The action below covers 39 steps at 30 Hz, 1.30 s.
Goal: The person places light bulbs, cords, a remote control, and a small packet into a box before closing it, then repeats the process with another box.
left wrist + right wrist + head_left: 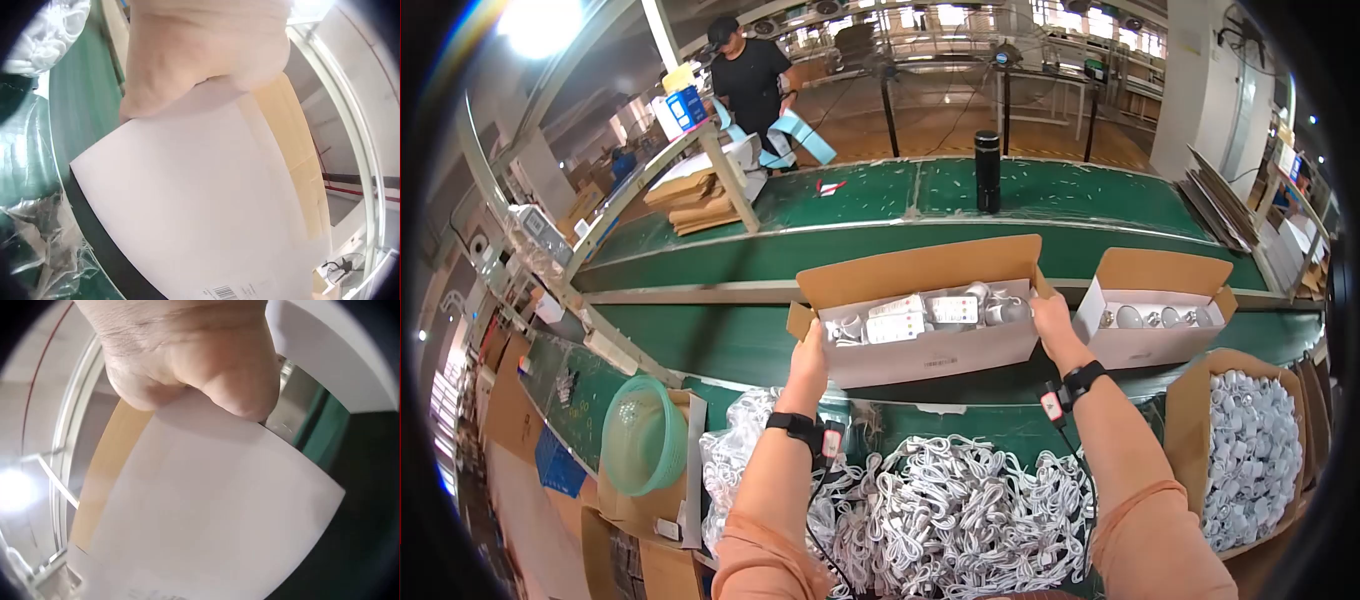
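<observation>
A long white cardboard box (930,358) with its brown-lined lid raised is held between both hands in the head view. Inside lie several bulb-like items in clear wrap and white labelled packets (895,325). My left hand (808,362) grips the box's left end, and my right hand (1055,325) grips its right end near the side flap. Both wrist views show the box's white front panel close up, with the left hand (200,56) and right hand (194,362) at its ends; the fingertips are hidden behind it. A printed barcode (223,292) marks the panel.
A second open white box (1145,340) with bulbs stands at right on the green conveyor. In front lie a heap of white cables (970,515), a carton of small white parts (1250,450) and a green basket (643,435). Behind are a black bottle (987,172) and a person (750,85).
</observation>
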### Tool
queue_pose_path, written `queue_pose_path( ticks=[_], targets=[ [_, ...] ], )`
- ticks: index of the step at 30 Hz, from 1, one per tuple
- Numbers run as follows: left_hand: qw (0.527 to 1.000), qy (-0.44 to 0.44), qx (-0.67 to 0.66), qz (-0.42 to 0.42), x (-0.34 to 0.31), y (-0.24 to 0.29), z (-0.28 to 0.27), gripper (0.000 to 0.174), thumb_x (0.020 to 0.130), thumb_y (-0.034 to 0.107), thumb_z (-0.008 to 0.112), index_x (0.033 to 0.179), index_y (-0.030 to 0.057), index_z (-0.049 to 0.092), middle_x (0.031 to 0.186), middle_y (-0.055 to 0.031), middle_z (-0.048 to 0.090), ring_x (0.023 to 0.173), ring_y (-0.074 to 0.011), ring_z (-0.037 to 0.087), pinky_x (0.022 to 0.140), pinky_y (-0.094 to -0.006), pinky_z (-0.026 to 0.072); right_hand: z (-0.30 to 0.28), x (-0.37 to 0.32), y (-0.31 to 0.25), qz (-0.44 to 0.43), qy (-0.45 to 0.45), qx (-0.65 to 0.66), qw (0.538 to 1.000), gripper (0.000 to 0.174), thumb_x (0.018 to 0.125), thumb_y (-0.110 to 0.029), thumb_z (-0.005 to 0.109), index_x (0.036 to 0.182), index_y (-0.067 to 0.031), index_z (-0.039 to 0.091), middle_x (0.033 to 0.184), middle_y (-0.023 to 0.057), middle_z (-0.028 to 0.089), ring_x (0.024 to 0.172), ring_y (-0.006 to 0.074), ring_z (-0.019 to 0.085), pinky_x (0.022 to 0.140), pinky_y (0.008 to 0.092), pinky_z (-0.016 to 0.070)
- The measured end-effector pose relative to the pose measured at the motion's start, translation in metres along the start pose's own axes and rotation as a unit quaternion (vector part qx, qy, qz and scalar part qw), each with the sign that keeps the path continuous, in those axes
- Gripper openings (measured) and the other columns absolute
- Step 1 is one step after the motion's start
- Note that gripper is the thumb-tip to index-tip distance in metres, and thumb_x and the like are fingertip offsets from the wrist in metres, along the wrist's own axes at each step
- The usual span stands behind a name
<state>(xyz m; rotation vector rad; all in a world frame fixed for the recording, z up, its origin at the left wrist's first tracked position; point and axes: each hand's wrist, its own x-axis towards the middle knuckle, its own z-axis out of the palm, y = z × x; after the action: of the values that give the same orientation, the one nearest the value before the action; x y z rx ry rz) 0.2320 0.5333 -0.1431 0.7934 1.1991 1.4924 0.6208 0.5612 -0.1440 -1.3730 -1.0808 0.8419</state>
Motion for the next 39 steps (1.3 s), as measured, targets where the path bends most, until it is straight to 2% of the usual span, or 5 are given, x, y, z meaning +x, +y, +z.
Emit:
queue_pose_path(
  ticks=[12,21,30,35,39],
  targets=[
    [0.962,-0.209,-0.175,0.029,-0.012,0.026,-0.039,0.054,0.101,0.038,0.044,0.139,0.0019,0.041,0.135,-0.0060,0.051,0.125,-0.0197,0.045,0.106,-0.0314,0.0322,-0.008,-0.022,-0.059,0.159,-0.225,0.446,0.851,0.044,0.099,-0.029,0.050,0.135,-0.0048,0.046,0.133,0.0070,0.052,0.120,0.0208,0.050,0.103,0.0352,0.0381],
    [0.991,-0.131,0.015,-0.005,-0.022,0.046,-0.024,0.073,0.087,0.002,0.053,0.152,0.0159,0.023,0.137,-0.0070,0.046,0.122,-0.0180,0.048,0.104,-0.0309,0.0337,0.017,-0.003,-0.038,0.040,-0.130,0.068,0.988,0.039,0.088,-0.005,0.054,0.126,-0.0024,0.052,0.118,0.0032,0.056,0.115,0.0149,0.048,0.097,0.0252,0.0370],
    [0.961,-0.226,0.094,0.128,0.019,0.044,-0.045,0.021,0.081,-0.008,0.059,0.090,0.0096,0.065,0.133,-0.0078,0.050,0.115,-0.0221,0.053,0.094,-0.0329,0.0452,0.006,0.014,-0.036,-0.067,-0.179,-0.005,0.982,0.029,0.082,0.013,0.054,0.100,-0.0067,0.064,0.100,-0.0004,0.060,0.093,0.0093,0.055,0.083,0.0237,0.0448],
    [0.696,-0.271,0.583,0.319,-0.006,0.119,-0.036,0.041,0.076,0.002,0.067,0.116,0.0069,0.065,0.119,-0.0139,0.063,0.115,-0.0261,0.058,0.099,-0.0352,0.0445,0.000,0.000,-0.063,-0.095,-0.234,-0.047,0.967,0.040,0.080,0.009,0.055,0.115,-0.0078,0.063,0.110,0.0011,0.061,0.102,0.0116,0.057,0.090,0.0259,0.0450],
    [0.701,-0.326,0.624,0.115,-0.038,0.161,0.037,0.046,0.077,0.015,0.063,0.122,0.0069,0.061,0.113,-0.0167,0.066,0.109,-0.0325,0.060,0.095,-0.0370,0.0469,0.002,-0.005,-0.074,0.035,-0.310,0.028,0.950,0.049,0.079,-0.006,0.068,0.127,-0.0071,0.056,0.134,0.0061,0.051,0.116,0.0172,0.052,0.101,0.0307,0.0417]
  ],
)
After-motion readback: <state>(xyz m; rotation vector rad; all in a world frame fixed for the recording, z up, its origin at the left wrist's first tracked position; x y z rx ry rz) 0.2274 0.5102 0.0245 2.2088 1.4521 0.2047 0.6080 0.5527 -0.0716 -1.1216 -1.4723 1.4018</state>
